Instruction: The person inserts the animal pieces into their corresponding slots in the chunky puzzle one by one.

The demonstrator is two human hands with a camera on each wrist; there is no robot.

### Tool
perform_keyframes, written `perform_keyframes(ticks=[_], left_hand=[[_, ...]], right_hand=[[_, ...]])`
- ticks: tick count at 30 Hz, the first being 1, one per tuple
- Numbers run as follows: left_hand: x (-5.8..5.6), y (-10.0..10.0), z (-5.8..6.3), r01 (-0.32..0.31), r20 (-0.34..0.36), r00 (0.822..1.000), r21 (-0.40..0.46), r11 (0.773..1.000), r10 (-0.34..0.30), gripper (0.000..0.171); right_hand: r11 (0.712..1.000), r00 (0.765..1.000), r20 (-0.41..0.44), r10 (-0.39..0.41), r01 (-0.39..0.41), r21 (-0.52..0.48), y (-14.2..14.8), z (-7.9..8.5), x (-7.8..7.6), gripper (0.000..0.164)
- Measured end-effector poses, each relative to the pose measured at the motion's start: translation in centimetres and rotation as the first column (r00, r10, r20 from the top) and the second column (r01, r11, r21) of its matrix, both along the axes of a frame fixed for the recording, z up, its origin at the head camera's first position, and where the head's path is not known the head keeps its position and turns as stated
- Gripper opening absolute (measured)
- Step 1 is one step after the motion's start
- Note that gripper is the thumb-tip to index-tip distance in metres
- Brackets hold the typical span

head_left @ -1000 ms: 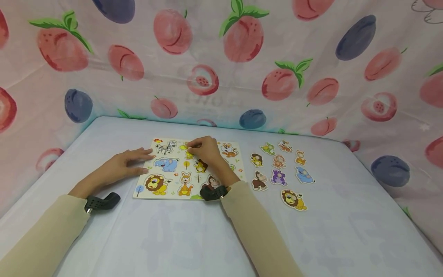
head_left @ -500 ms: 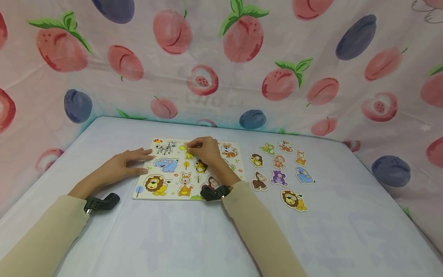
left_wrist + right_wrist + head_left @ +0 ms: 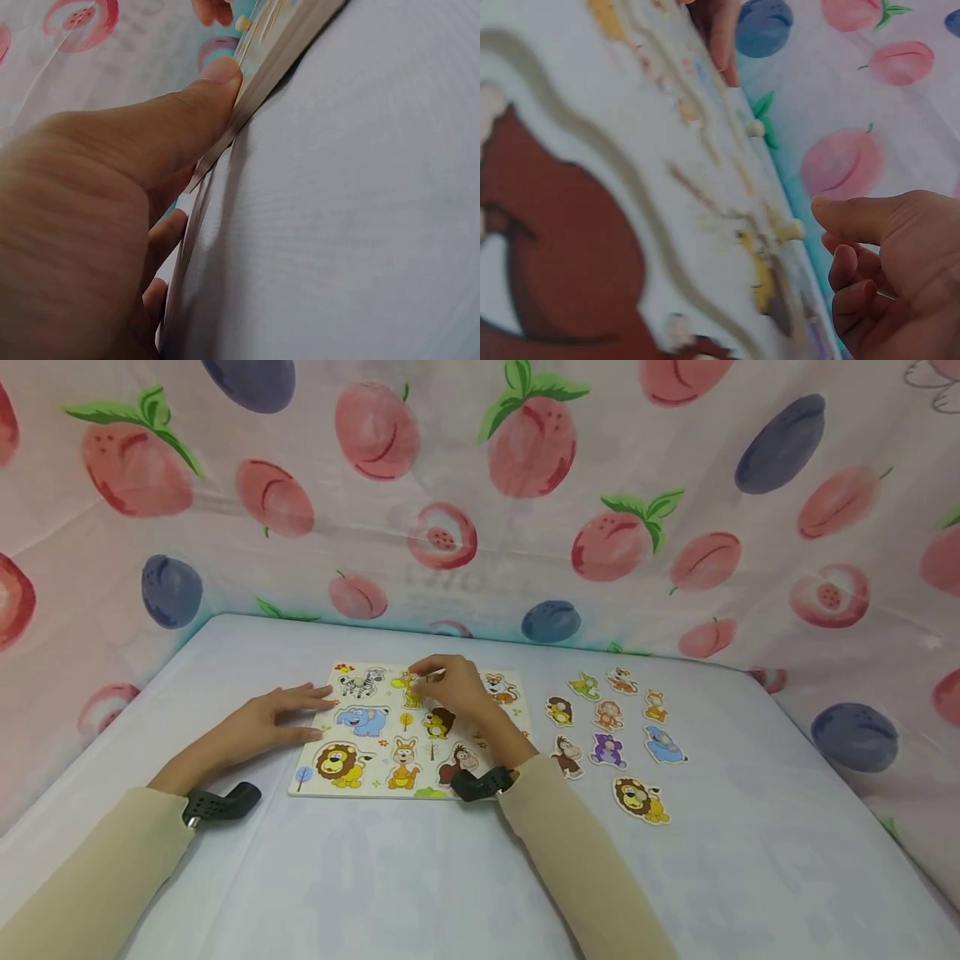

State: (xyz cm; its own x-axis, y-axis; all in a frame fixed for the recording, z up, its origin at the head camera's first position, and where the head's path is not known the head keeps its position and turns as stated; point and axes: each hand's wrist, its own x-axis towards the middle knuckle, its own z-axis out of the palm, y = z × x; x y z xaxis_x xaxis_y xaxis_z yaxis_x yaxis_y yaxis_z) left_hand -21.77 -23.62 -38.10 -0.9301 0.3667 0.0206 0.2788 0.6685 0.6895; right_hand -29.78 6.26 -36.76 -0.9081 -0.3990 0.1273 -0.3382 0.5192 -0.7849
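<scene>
My left hand (image 3: 272,720) rests at the left edge of the wooden animal puzzle board (image 3: 318,785), fingers straight. In the left wrist view its thumb (image 3: 221,71) lies on the board's rim. The yellow giraffe piece (image 3: 407,695) lies in its spot at the board's top middle. My right hand (image 3: 453,683) hovers right beside it, covering part of the board. A small gap shows in the right wrist view between my right thumb (image 3: 847,216) and a pale round knob (image 3: 789,230); the fingers are loosely bent and hold nothing.
Right of the board lie several loose knobbed pieces, among them a lion (image 3: 641,800), a blue elephant (image 3: 663,745), a purple one (image 3: 607,750) and a brown gorilla (image 3: 567,757). A white cloth (image 3: 360,877) covers the table; a fruit-printed curtain (image 3: 300,560) hangs behind.
My right hand has drawn slightly right and let go of the giraffe piece, showing more of it. The left hand keeps its place at the board's edge.
</scene>
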Motion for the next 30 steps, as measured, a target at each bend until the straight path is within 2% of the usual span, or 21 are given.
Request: perform_keyframes(ticks=[4, 7, 11, 23, 30], left_hand=[[0.1, 0.1, 0.1, 0.0, 0.004, 1.0, -0.004, 1.0, 0.0, 0.055], [0.2, 0.1, 0.2, -0.003, 0.011, 1.0, -0.004, 1.0, 0.003, 0.055], [0.3, -0.1, 0.1, -0.003, 0.004, 1.0, -0.018, 1.0, 0.003, 0.056], [0.3, -0.3, 0.2, 0.002, -0.007, 1.0, -0.031, 1.0, -0.003, 0.056], [0.1, -0.2, 0.1, 0.005, -0.005, 1.0, -0.033, 0.999, -0.005, 0.056]], right_hand=[[0.999, 0.999, -0.044, 0.027, -0.028, -0.021, 1.1, 1.5, 0.4, 0.029], [1.0, 0.997, -0.074, 0.015, -0.017, -0.026, 2.0, 2.5, 0.5, 0.026], [0.998, 0.998, -0.054, -0.014, 0.01, -0.063, 3.3, 3.4, 0.8, 0.021], [0.995, 0.995, -0.091, -0.047, 0.038, -0.092, 7.4, 4.2, 1.5, 0.02], [0.991, 0.986, -0.123, -0.112, 0.101, -0.089, 10.3, 4.7, 2.1, 0.022]])
